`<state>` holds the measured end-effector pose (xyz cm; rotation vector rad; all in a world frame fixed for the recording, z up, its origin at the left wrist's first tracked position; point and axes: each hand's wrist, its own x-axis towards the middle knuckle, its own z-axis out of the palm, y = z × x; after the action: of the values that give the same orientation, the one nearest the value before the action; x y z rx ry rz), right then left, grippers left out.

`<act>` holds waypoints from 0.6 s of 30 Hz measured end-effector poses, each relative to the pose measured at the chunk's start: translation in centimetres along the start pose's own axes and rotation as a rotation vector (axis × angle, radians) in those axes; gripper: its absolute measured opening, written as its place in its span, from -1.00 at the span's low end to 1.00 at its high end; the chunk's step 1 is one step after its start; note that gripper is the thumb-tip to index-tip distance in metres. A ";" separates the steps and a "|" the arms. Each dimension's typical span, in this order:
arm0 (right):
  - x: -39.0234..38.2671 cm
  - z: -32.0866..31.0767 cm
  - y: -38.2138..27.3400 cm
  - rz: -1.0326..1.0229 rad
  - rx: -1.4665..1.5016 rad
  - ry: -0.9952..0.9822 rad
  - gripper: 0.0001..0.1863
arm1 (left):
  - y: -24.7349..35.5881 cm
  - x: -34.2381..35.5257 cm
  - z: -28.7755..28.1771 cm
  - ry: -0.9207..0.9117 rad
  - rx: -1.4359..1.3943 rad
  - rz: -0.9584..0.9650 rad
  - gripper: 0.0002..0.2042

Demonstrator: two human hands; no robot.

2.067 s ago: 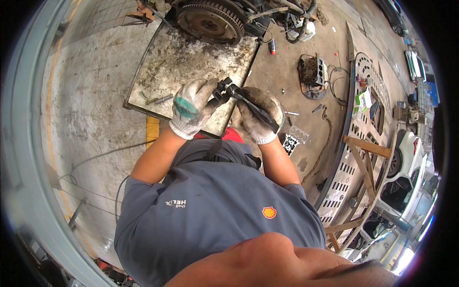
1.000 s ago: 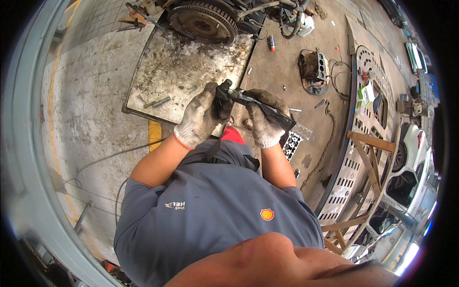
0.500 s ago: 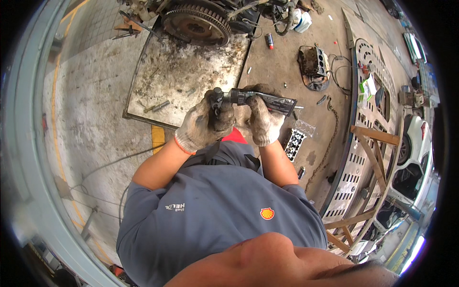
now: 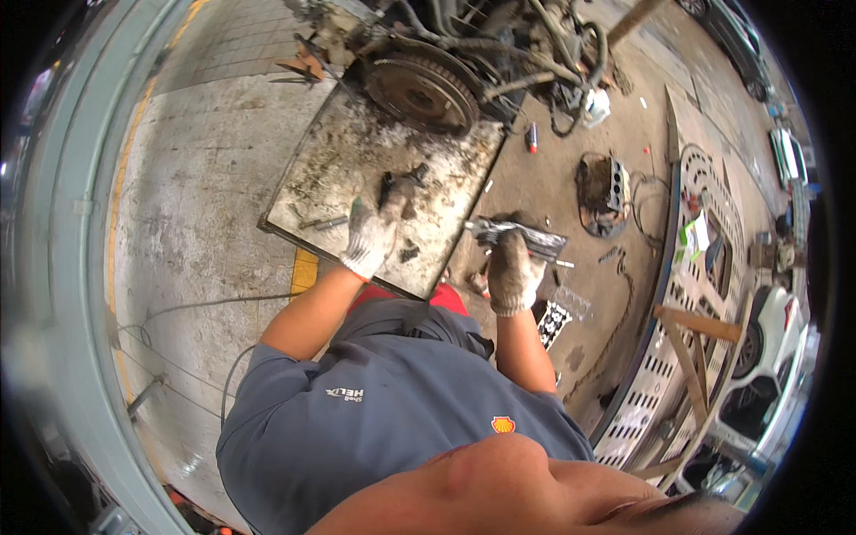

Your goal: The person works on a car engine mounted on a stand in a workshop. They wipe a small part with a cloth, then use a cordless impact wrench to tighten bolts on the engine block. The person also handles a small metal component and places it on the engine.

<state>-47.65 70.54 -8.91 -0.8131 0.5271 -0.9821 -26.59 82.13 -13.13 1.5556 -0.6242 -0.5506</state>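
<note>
My left hand (image 4: 374, 236), in a soiled white work glove, is over the metal-topped table. Its fingers are closed round a black pipe-like fitting (image 4: 412, 176) that juts out beyond them; the glove hides part of it. Off the table's right edge, my right hand (image 4: 515, 276) wears a similar dirty glove and grips a dark squeeze tube (image 4: 541, 241). The tube lies nearly level, its narrow end toward the left, slightly smeared by motion. A gap separates the two hands.
Ahead stands an engine with a toothed flywheel (image 4: 419, 94) on the stained table (image 4: 312, 183). A metal rod (image 4: 330, 223) lies at its left. Rightward on the floor are an engine block (image 4: 606, 192), a spray can (image 4: 532, 138), a cylinder head (image 4: 555, 323) and a slotted ramp (image 4: 655, 357).
My hands have moved apart. The left, with the black fitting, has gone left and forward over the table; the right has shifted slightly right with the tube. The view has tilted forward.
</note>
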 end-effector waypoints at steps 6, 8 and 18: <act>0.5 -2.4 0.6 0.011 -0.029 0.058 -0.67 | 9.8 11.1 -6.8 0.322 0.317 0.066 -0.29; 0.3 -2.7 0.8 0.068 -0.078 0.136 -0.65 | 9.5 17.4 -10.6 0.459 0.557 0.100 -0.24; 1.0 -3.7 1.1 0.047 -0.215 0.218 -0.61 | 8.8 30.9 -13.8 0.472 0.805 0.119 -0.34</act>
<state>-49.24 68.62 -12.06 -0.8853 0.8470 -0.9865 4.83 70.93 -2.70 2.2807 -0.5919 0.2112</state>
